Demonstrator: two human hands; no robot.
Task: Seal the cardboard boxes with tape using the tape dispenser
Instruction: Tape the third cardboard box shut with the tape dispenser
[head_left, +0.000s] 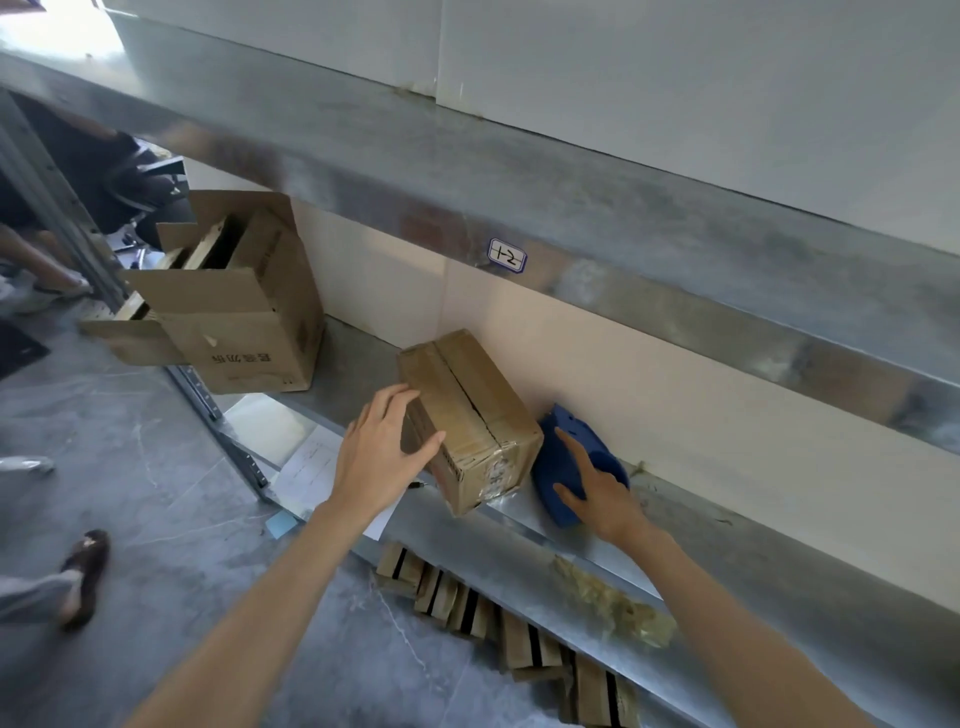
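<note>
A small brown cardboard box (470, 410) lies on the metal shelf (524, 525), its top flaps closed with a dark seam running along the middle. My left hand (382, 452) rests against its left side, fingers spread over the near corner. Right of the box lies the blue tape dispenser (563, 457) against the back wall. My right hand (597, 488) lies on the dispenser with its fingers apart, the index finger stretched over the top. A larger cardboard box (244, 312) stands at the shelf's left end with its flaps open.
A crumpled wad of used tape (613, 605) lies on the shelf's front edge. Paper sheets (311, 467) hang off the shelf below my left hand. Small cardboard packs (467, 597) line the floor under the shelf. Another person's sandalled foot (85, 569) is at left. An upper shelf beam (519, 197) overhangs.
</note>
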